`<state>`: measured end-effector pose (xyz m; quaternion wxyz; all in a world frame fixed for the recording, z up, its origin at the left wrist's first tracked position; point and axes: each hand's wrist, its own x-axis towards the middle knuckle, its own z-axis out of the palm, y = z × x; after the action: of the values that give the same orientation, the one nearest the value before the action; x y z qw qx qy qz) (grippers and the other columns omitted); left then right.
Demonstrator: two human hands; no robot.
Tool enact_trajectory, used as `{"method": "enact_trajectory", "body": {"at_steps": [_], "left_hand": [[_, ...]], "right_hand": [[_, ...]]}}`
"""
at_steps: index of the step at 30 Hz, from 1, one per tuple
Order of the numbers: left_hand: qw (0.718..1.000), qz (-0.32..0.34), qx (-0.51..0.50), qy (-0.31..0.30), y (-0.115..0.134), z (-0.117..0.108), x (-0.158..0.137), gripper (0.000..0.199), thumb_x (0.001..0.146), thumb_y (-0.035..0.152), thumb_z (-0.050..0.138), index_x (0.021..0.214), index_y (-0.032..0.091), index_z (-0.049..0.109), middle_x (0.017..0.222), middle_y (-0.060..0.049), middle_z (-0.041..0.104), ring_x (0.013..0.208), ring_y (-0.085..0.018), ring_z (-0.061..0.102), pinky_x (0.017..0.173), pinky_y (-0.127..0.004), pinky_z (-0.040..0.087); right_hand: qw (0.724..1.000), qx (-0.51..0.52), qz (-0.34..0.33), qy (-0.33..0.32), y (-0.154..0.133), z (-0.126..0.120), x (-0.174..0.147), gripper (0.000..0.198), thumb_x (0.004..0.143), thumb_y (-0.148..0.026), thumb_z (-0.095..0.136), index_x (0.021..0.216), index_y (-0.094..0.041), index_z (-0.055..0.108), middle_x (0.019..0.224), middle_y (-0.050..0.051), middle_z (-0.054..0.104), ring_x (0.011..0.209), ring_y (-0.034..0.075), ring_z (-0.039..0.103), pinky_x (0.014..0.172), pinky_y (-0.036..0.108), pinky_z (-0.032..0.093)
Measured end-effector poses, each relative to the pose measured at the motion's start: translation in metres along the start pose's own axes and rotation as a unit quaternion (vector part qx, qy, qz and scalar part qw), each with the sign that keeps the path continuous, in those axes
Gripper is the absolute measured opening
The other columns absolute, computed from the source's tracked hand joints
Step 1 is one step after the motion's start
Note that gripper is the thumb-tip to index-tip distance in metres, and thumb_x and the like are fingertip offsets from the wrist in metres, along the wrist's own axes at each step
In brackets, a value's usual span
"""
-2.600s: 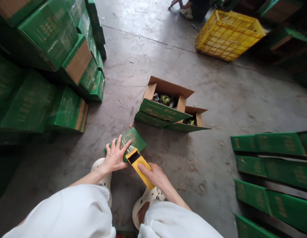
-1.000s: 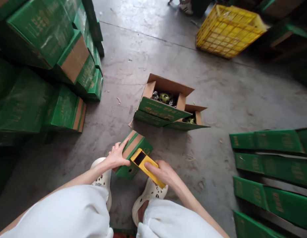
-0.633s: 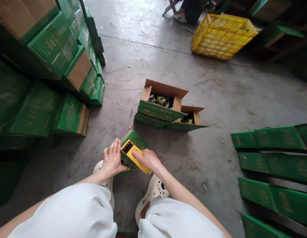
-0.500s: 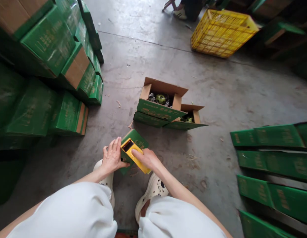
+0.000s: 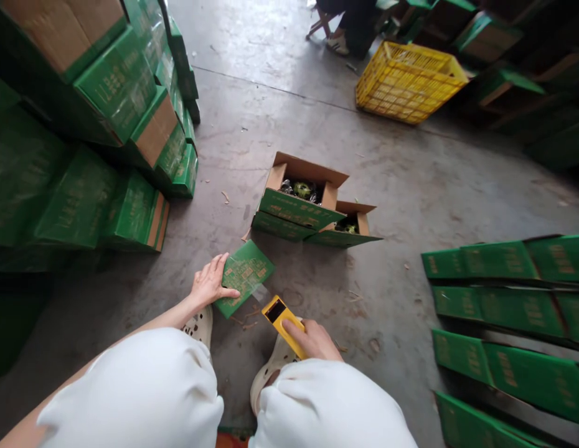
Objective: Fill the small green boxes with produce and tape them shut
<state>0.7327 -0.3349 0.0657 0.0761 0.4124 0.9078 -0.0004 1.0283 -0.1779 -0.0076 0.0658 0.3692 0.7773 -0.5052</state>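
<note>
A small green carton [image 5: 247,274] with gold print is in front of my feet. My left hand [image 5: 210,283] grips its left side, thumb on the top face and fingers along the edge. A short strip of clear tape [image 5: 260,292] shows at the carton's right edge. My right hand [image 5: 312,339] is closed around a yellow tape dispenser [image 5: 289,333] with a dark window near its front end. The dispenser is to the right of the carton, a gap away from it, above my right shoe [image 5: 271,367].
Two open cartons [image 5: 299,211] with green contents stand ahead. Stacked green cartons [image 5: 116,87] rise on the left; rows of green cartons [image 5: 499,261] lie on the right. A yellow crate [image 5: 406,81] is far right, near a seated person's foot [image 5: 338,45].
My right hand with the tape dispenser has moved off the carton, down and to the right. The carton's printed top and the tape strip now show. My left hand stays on the carton.
</note>
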Motion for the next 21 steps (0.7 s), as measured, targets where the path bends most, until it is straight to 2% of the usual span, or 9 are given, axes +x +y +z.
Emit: {"method": "enact_trajectory", "body": {"at_steps": [4, 8, 10, 12, 16, 19, 21], "left_hand": [[1.0, 0.014, 0.01, 0.011, -0.003, -0.001, 0.003, 0.121, 0.073, 0.068, 0.079, 0.167, 0.033, 0.011, 0.171, -0.013, 0.029, 0.148, -0.038, 0.039, 0.112, -0.053, 0.039], [0.999, 0.009, 0.043, 0.031, -0.001, 0.001, 0.001, 0.124, 0.076, 0.068, 0.077, 0.169, 0.029, 0.006, 0.171, -0.016, 0.028, 0.15, -0.039, 0.036, 0.113, -0.056, 0.038], [0.996, 0.013, 0.075, 0.044, 0.007, 0.007, -0.002, 0.129, 0.073, 0.069, 0.08, 0.17, 0.026, 0.005, 0.173, -0.02, 0.022, 0.153, -0.042, 0.03, 0.115, -0.059, 0.035], [0.993, 0.03, 0.109, 0.047, 0.019, 0.014, -0.003, 0.137, 0.065, 0.07, 0.085, 0.17, 0.025, 0.008, 0.174, -0.024, 0.012, 0.155, -0.047, 0.022, 0.116, -0.064, 0.031], [0.99, 0.023, 0.137, 0.035, 0.048, 0.022, 0.004, 0.141, 0.059, 0.068, 0.09, 0.169, 0.031, 0.01, 0.174, -0.027, -0.002, 0.157, -0.055, 0.008, 0.112, -0.076, 0.025], [0.993, 0.008, 0.119, 0.0, 0.058, 0.011, 0.016, 0.147, 0.055, 0.061, 0.094, 0.169, 0.036, 0.005, 0.174, -0.027, -0.002, 0.154, -0.061, 0.011, 0.111, -0.08, 0.022], [0.993, 0.045, 0.102, -0.029, 0.054, -0.003, 0.025, 0.152, 0.052, 0.062, 0.095, 0.168, 0.038, 0.0, 0.174, -0.028, -0.004, 0.154, -0.062, 0.011, 0.112, -0.08, 0.021]], "right_hand": [[0.996, -0.067, 0.05, -0.018, -0.038, 0.01, 0.052, 0.066, 0.094, -0.067, 0.053, 0.107, -0.008, 0.077, 0.11, 0.026, 0.078, 0.101, 0.034, 0.074, 0.072, 0.031, 0.047], [0.996, -0.068, 0.047, -0.025, -0.069, 0.021, 0.09, 0.062, 0.092, -0.063, 0.058, 0.114, -0.009, 0.078, 0.119, 0.025, 0.077, 0.112, 0.035, 0.074, 0.079, 0.032, 0.051], [0.996, -0.071, 0.054, -0.029, -0.065, 0.022, 0.093, 0.062, 0.092, -0.062, 0.058, 0.114, -0.008, 0.078, 0.12, 0.026, 0.076, 0.114, 0.036, 0.073, 0.08, 0.033, 0.052], [0.995, -0.07, 0.06, -0.028, -0.048, 0.02, 0.087, 0.066, 0.093, -0.065, 0.055, 0.112, -0.006, 0.078, 0.119, 0.029, 0.076, 0.113, 0.038, 0.073, 0.079, 0.034, 0.052], [0.998, -0.015, 0.054, -0.012, -0.016, 0.01, 0.076, 0.07, 0.095, -0.071, 0.049, 0.1, -0.007, 0.076, 0.104, 0.026, 0.078, 0.099, 0.034, 0.076, 0.072, 0.031, 0.05], [0.999, 0.026, 0.03, -0.015, -0.02, 0.005, 0.074, 0.067, 0.094, -0.072, 0.046, 0.084, -0.012, 0.074, 0.087, 0.02, 0.079, 0.084, 0.031, 0.077, 0.066, 0.03, 0.049], [0.999, 0.04, 0.009, -0.02, -0.033, 0.004, 0.075, 0.069, 0.092, -0.075, 0.044, 0.078, -0.014, 0.074, 0.079, 0.018, 0.077, 0.078, 0.03, 0.076, 0.063, 0.03, 0.049]]}}
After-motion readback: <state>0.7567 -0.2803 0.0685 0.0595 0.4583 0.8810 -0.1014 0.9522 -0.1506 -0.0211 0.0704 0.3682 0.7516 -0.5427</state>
